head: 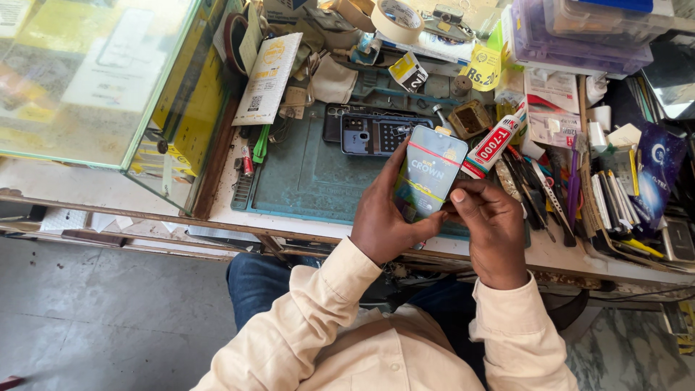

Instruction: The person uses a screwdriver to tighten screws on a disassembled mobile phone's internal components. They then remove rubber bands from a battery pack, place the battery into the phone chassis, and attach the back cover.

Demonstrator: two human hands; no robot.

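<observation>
My left hand (384, 221) cups the flat blue screen-protector packet (428, 172) from behind, fingers wrapped on its edge, while my right hand (492, 224) pinches its lower corner with thumb and forefinger, steadying it above the green work mat (304, 174) near the glue tube (494, 146).

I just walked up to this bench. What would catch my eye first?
Probably the flat blue packet held over the near edge of the teal work mat, left hand gripping its side, right hand at its lower corner. Behind it lies an opened phone frame, with a glue tube just right.
</observation>
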